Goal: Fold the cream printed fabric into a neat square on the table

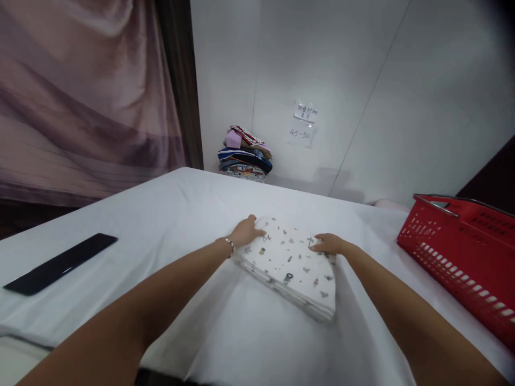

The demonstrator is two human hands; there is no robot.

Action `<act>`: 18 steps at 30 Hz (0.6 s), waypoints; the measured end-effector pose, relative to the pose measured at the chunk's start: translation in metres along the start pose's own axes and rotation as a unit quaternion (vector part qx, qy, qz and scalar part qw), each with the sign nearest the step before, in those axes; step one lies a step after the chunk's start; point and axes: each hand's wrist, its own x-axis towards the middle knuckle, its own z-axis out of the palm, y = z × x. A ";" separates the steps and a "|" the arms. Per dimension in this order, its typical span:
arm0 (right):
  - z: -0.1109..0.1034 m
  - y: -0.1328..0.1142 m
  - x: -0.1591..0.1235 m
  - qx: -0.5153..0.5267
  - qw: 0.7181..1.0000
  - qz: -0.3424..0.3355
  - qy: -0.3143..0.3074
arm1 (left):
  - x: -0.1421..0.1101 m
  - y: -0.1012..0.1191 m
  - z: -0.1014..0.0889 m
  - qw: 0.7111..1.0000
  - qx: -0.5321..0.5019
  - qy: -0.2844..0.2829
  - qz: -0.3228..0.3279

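A folded white cloth (292, 265) printed with small dark figures lies on the white-covered table (169, 225). My left hand (246, 231) rests on the cloth's far left corner, fingers laid flat and together; a thin bracelet sits on that wrist. My right hand (328, 244) lies on the cloth's right edge with its fingers flat on the fabric. Both arms stretch forward from the near edge of the table.
A red plastic basket (462, 252) with a metal handle stands at the right. A flat black bar (60, 264) lies at the left. A stack of folded coloured clothes (245, 154) sits against the white wall, beside two paper notes (302, 124). A pinkish curtain (80, 91) hangs at left.
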 end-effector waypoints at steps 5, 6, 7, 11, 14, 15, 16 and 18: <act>0.023 -0.015 -0.028 0.144 0.989 0.027 -0.025 | 0.074 0.009 -0.021 0.993 0.071 0.028 0.085; 0.027 -0.020 -0.035 0.165 0.985 0.037 -0.020 | 0.083 0.011 -0.019 0.993 0.072 0.029 0.091; 0.031 -0.025 -0.041 0.174 0.983 0.047 -0.014 | 0.087 0.011 -0.016 0.992 0.073 0.030 0.098; 0.035 -0.037 -0.054 0.226 0.972 0.069 -0.007 | 0.065 0.008 0.005 0.989 0.059 0.025 0.131; 0.033 -0.034 -0.052 0.303 0.948 0.086 -0.033 | 0.014 0.007 0.016 0.986 0.014 0.010 0.168; 0.033 -0.033 -0.051 0.312 0.945 0.094 -0.038 | -0.006 0.009 0.018 0.982 0.000 0.002 0.188; 0.033 -0.031 -0.049 0.314 0.943 0.100 -0.039 | -0.027 0.010 0.020 0.978 -0.010 -0.002 0.208; 0.035 -0.030 -0.048 0.316 0.942 0.104 -0.036 | -0.065 0.013 0.023 0.964 -0.010 -0.028 0.265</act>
